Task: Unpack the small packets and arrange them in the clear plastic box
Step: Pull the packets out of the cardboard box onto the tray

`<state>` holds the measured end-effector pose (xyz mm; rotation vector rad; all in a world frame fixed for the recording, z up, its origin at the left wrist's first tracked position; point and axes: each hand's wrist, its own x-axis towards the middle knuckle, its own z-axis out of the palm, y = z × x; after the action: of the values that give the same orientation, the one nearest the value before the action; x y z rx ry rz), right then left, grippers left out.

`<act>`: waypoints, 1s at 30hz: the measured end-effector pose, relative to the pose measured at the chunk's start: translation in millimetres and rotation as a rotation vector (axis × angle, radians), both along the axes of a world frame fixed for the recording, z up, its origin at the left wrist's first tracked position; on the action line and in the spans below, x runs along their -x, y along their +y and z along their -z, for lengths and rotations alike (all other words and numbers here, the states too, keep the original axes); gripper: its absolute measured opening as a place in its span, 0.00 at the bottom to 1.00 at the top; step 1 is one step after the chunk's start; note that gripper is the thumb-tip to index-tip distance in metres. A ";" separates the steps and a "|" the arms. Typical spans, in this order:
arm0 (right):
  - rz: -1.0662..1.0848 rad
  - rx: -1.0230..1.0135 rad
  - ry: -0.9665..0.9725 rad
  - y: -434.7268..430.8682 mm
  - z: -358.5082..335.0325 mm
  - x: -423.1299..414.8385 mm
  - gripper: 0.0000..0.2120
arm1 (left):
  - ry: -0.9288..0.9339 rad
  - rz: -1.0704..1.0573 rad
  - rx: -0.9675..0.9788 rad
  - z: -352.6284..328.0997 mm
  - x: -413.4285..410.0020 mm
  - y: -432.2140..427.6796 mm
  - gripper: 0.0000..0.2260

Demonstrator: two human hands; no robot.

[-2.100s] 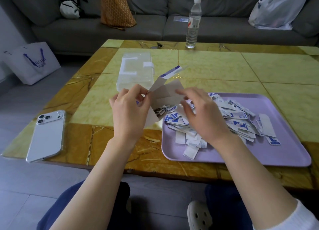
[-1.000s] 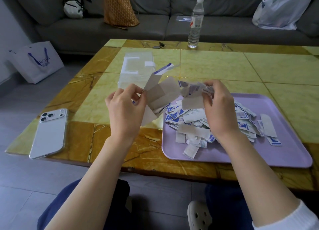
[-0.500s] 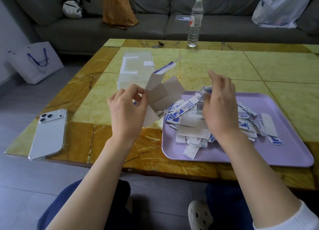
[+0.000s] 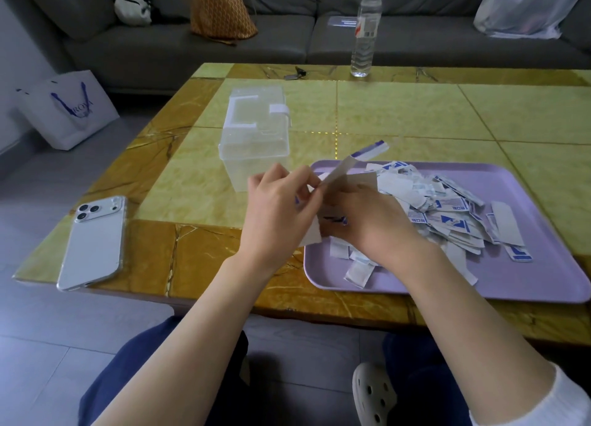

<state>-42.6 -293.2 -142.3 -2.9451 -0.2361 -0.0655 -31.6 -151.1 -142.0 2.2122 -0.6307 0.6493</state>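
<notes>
My left hand (image 4: 278, 208) grips a small opened cardboard carton (image 4: 348, 169) with a blue-edged flap, held over the left end of the lilac tray (image 4: 543, 285). My right hand (image 4: 367, 221) is at the carton's open mouth, fingers curled around its lower part. A heap of small white-and-blue packets (image 4: 447, 214) lies on the tray to the right of my hands. The clear plastic box (image 4: 256, 134) with a white latch stands closed on the table behind my left hand.
A white phone (image 4: 92, 243) lies near the table's front-left corner. A water bottle (image 4: 366, 29) stands at the far edge, with keys (image 4: 295, 73) nearby. Bags sit on the grey sofa, and a paper bag (image 4: 68, 109) stands on the floor to the left.
My right hand dropped a handful of packets onto the heap, then came back to the carton. My left hand has kept hold of the carton and shifted it slightly right.
</notes>
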 end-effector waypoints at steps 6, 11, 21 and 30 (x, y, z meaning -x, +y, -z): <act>0.118 0.022 0.021 8.4 1.3 -6.1 0.25 | -0.021 0.020 -0.013 2.7 1.3 -4.6 0.03; 0.210 0.116 0.030 11.5 15.0 -13.5 0.15 | -0.025 0.022 -0.016 2.6 0.5 -6.8 0.03; 0.147 0.132 -0.064 7.2 24.5 -17.7 0.12 | -0.044 0.000 -0.036 4.0 -1.5 -5.2 0.02; 0.129 0.038 -0.135 -0.1 30.6 -17.5 0.12 | -0.014 0.023 0.034 -3.7 -0.2 -1.3 0.03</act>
<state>-25.0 -293.4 -172.8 -2.9931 -0.0663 -0.2815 -31.4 -152.4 -138.3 2.1675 -0.6467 0.6596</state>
